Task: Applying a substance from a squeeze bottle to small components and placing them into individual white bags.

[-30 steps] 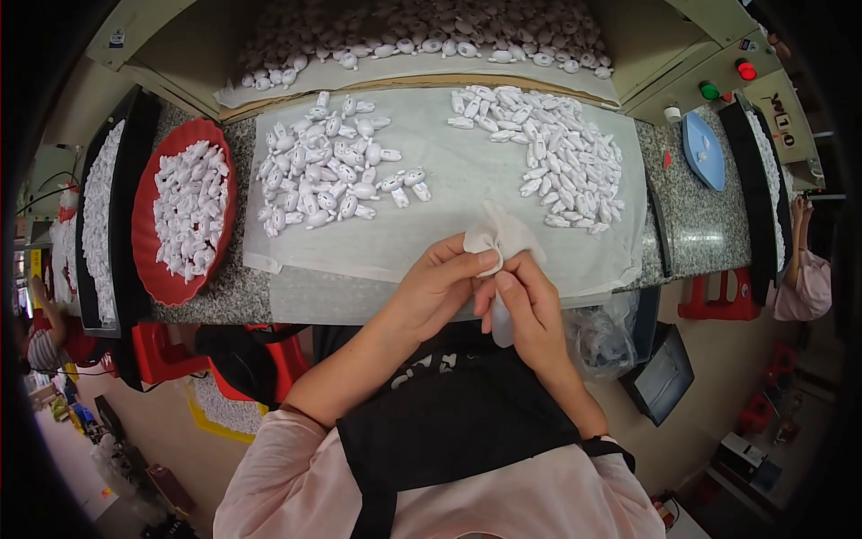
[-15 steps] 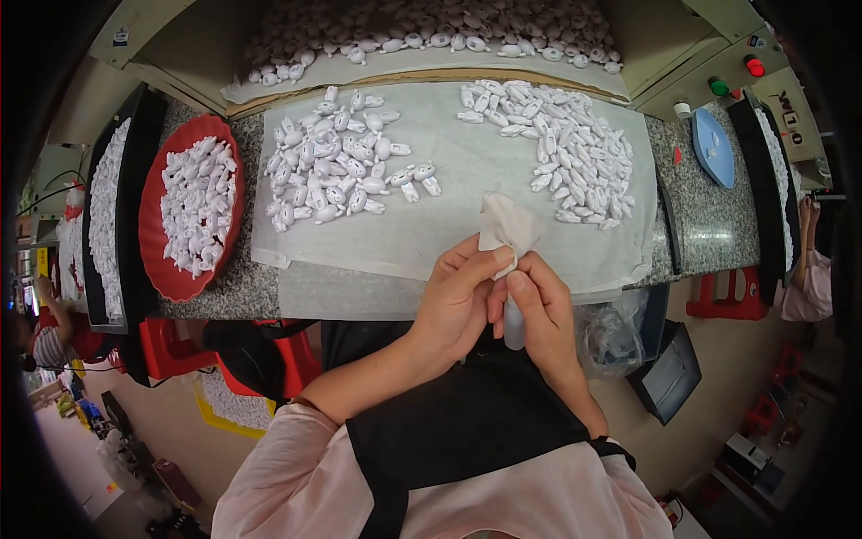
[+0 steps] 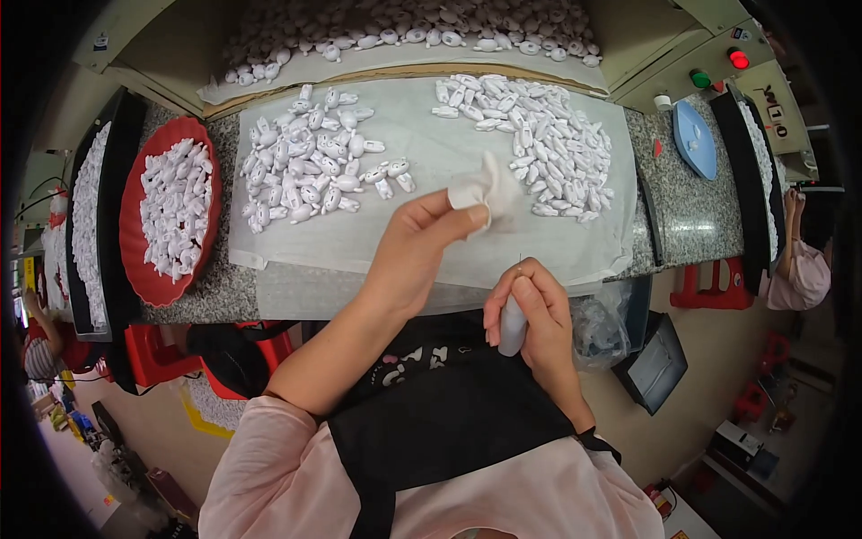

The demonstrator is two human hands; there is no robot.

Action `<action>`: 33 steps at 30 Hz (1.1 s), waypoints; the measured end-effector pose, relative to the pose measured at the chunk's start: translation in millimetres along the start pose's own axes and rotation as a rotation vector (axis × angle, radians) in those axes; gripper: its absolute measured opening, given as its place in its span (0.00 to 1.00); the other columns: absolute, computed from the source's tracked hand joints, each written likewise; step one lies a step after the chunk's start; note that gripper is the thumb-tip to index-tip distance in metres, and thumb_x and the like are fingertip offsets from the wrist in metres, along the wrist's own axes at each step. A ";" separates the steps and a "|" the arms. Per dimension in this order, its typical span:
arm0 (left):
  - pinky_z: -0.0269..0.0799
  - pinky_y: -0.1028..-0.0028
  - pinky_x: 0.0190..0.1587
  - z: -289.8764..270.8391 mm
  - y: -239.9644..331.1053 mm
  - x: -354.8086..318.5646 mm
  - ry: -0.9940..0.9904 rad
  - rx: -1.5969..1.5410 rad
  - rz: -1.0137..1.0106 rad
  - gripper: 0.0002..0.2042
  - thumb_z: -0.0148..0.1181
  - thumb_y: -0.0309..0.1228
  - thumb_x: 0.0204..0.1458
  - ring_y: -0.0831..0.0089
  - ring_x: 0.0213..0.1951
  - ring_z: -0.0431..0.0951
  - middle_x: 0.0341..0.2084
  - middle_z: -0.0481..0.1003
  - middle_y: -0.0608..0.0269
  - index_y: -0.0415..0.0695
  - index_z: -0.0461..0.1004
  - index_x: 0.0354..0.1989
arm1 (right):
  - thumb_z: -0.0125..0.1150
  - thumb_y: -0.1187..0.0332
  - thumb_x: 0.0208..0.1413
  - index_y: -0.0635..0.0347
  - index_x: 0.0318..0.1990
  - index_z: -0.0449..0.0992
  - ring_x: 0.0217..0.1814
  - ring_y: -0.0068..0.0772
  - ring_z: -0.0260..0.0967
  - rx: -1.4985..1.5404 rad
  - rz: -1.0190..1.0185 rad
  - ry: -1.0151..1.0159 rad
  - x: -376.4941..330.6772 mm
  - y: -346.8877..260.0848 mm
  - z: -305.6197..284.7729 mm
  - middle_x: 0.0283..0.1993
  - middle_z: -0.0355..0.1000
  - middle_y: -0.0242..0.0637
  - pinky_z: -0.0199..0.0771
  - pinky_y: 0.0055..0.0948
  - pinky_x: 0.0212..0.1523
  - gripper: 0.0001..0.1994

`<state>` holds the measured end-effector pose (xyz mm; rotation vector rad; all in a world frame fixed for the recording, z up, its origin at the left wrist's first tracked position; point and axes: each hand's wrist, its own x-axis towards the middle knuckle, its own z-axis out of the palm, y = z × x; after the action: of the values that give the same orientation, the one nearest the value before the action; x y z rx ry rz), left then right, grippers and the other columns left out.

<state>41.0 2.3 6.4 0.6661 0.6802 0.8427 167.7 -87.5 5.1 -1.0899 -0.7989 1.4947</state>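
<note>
My left hand [image 3: 415,247] pinches a crumpled white cloth [image 3: 496,187] between thumb and fingers, above the paper-covered bench. Lower and to the right, my right hand [image 3: 546,314] is wrapped round a small translucent squeeze bottle [image 3: 512,329] with a thin needle tip pointing up. The two hands are apart. Ahead on the left lies a heap of white rabbit-shaped figures [image 3: 310,162], a few with dark face marks. A pile of slim white pieces [image 3: 558,148] spreads on the right side of the white paper sheet [image 3: 422,108].
A red scalloped tray [image 3: 128,220] full of white pieces stands at left. Far off, a box-like cabinet [image 3: 628,45] holds many white figures [image 3: 395,36]. A blue dish [image 3: 691,144] sits at right. Black trays [image 3: 126,144] flank the bench. Red stools [image 3: 718,292] stand below.
My left hand has drawn the cloth up and away from the bottle tip, so the needle now shows. My right hand stays low with the bottle. The whole view has shifted slightly.
</note>
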 end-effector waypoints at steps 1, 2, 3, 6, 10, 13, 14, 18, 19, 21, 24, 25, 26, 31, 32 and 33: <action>0.59 0.81 0.43 0.6 -5.4 -2.8 -0.001 -0.004 -0.001 0.09 0.54 0.27 0.45 0.82 0.37 0.68 0.31 0.72 0.67 0.38 0.72 0.35 | 0.40 0.63 0.56 0.63 0.27 0.60 0.13 0.25 0.58 -0.003 0.002 0.002 -0.4 -0.6 -0.5 0.17 0.63 0.41 0.61 0.20 0.16 0.12; 0.59 0.81 0.42 1.3 -10.8 -5.2 -0.041 0.003 -0.047 0.10 0.54 0.28 0.45 0.82 0.36 0.68 0.30 0.73 0.67 0.38 0.72 0.36 | 0.40 0.64 0.56 0.63 0.27 0.61 0.14 0.25 0.59 0.040 0.015 -0.002 -0.7 -1.2 -1.0 0.18 0.63 0.40 0.60 0.19 0.16 0.12; 0.60 0.81 0.42 1.3 -14.6 -7.1 -0.078 0.013 -0.089 0.10 0.55 0.28 0.45 0.82 0.36 0.69 0.30 0.73 0.67 0.38 0.72 0.36 | 0.40 0.65 0.56 0.64 0.27 0.61 0.14 0.24 0.59 0.085 0.027 -0.010 -0.1 -1.4 -1.0 0.19 0.64 0.39 0.60 0.18 0.16 0.12; 0.60 0.81 0.42 -0.9 -19.2 -10.7 -0.121 0.020 -0.147 0.10 0.55 0.28 0.45 0.82 0.35 0.69 0.30 0.73 0.67 0.38 0.72 0.36 | 0.39 0.65 0.56 0.64 0.27 0.62 0.14 0.23 0.59 0.153 0.058 -0.030 1.0 -0.8 -1.2 0.19 0.64 0.38 0.60 0.17 0.16 0.11; 0.60 0.80 0.42 -2.3 -21.4 -12.1 -0.143 0.005 -0.183 0.10 0.55 0.28 0.45 0.81 0.35 0.69 0.30 0.73 0.67 0.38 0.72 0.35 | 0.39 0.63 0.56 0.63 0.27 0.61 0.10 0.24 0.57 0.197 0.082 -0.045 3.1 -0.8 0.5 0.17 0.63 0.40 0.59 0.19 0.13 0.12; 0.60 0.80 0.42 -3.5 -22.5 -12.4 -0.133 -0.023 -0.182 0.09 0.55 0.29 0.45 0.81 0.35 0.69 0.30 0.72 0.68 0.39 0.72 0.35 | 0.38 0.61 0.56 0.62 0.26 0.60 0.06 0.26 0.53 0.194 0.077 -0.052 3.7 -1.5 4.0 0.14 0.61 0.42 0.58 0.21 0.09 0.14; 0.60 0.79 0.42 -4.0 -23.0 -12.5 -0.163 -0.075 -0.196 0.09 0.55 0.28 0.46 0.81 0.35 0.69 0.29 0.72 0.68 0.39 0.72 0.35 | 0.38 0.61 0.56 0.62 0.26 0.60 0.06 0.26 0.53 0.220 0.099 -0.065 3.1 -2.4 5.0 0.14 0.61 0.42 0.58 0.21 0.08 0.14; 0.59 0.78 0.43 -2.6 -25.0 -15.7 -0.213 -0.236 -0.226 0.08 0.54 0.28 0.46 0.80 0.35 0.68 0.29 0.72 0.68 0.40 0.72 0.34 | 0.38 0.62 0.56 0.62 0.26 0.60 0.07 0.26 0.54 0.335 0.153 -0.118 2.5 -2.6 6.6 0.14 0.61 0.41 0.58 0.20 0.09 0.13; 0.59 0.77 0.44 -0.6 -25.7 -17.4 -0.207 -0.293 -0.226 0.08 0.53 0.28 0.46 0.80 0.36 0.68 0.29 0.72 0.67 0.41 0.71 0.34 | 0.37 0.63 0.56 0.62 0.26 0.60 0.08 0.25 0.55 0.396 0.158 -0.143 2.6 -2.3 6.6 0.15 0.62 0.40 0.58 0.20 0.10 0.13; 0.58 0.77 0.44 0.3 -23.4 -17.9 -0.198 -0.351 -0.227 0.08 0.53 0.28 0.46 0.80 0.36 0.68 0.29 0.72 0.67 0.41 0.71 0.34 | 0.37 0.64 0.57 0.63 0.27 0.61 0.09 0.25 0.56 0.458 0.167 -0.169 1.2 -0.4 6.6 0.16 0.63 0.40 0.58 0.19 0.11 0.12; 0.58 0.77 0.45 -1.8 -8.5 -1.7 -0.039 -0.500 0.060 0.08 0.52 0.28 0.46 0.79 0.37 0.68 0.30 0.72 0.67 0.41 0.71 0.35 | 0.37 0.65 0.57 0.63 0.26 0.61 0.09 0.25 0.56 0.381 0.246 -0.233 -2.4 5.1 4.5 0.16 0.62 0.40 0.58 0.20 0.11 0.12; 0.58 0.77 0.45 -1.3 1.6 2.3 -0.034 -0.501 0.061 0.08 0.52 0.28 0.46 0.79 0.37 0.68 0.30 0.72 0.67 0.41 0.71 0.35 | 0.37 0.65 0.57 0.63 0.26 0.61 0.09 0.25 0.56 0.382 0.250 -0.235 -3.2 5.0 3.4 0.16 0.62 0.40 0.58 0.20 0.11 0.12; 0.59 0.77 0.44 -0.6 14.8 5.8 -0.044 -0.415 0.108 0.08 0.52 0.28 0.46 0.79 0.37 0.69 0.31 0.72 0.67 0.42 0.71 0.35 | 0.37 0.65 0.56 0.63 0.26 0.61 0.09 0.25 0.56 0.376 0.212 -0.214 -4.1 4.3 1.5 0.16 0.62 0.39 0.58 0.19 0.11 0.12; 0.60 0.79 0.42 -14.0 23.7 3.6 -0.060 -0.097 0.013 0.08 0.53 0.27 0.45 0.79 0.36 0.69 0.32 0.72 0.69 0.41 0.71 0.34 | 0.37 0.65 0.56 0.63 0.26 0.61 0.09 0.25 0.56 0.372 0.118 -0.152 -2.9 -1.0 -3.8 0.16 0.61 0.39 0.58 0.19 0.11 0.12; 0.60 0.79 0.42 -15.5 22.0 2.0 -0.064 -0.098 0.009 0.08 0.53 0.27 0.45 0.79 0.36 0.69 0.32 0.72 0.69 0.41 0.71 0.34 | 0.38 0.65 0.56 0.63 0.26 0.61 0.09 0.25 0.56 0.378 0.113 -0.147 -2.5 -1.6 -4.6 0.16 0.61 0.38 0.58 0.19 0.11 0.12; 0.60 0.79 0.42 -16.4 18.6 -1.6 -0.041 0.013 0.003 0.08 0.54 0.26 0.44 0.78 0.35 0.69 0.31 0.72 0.68 0.41 0.71 0.34 | 0.38 0.65 0.56 0.63 0.26 0.61 0.09 0.25 0.56 0.375 0.114 -0.144 -2.5 -1.7 -5.4 0.16 0.61 0.38 0.58 0.19 0.11 0.12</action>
<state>19.8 14.4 10.9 0.6949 0.6485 0.8258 173.3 -90.0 5.2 -0.7626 -0.5293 1.7505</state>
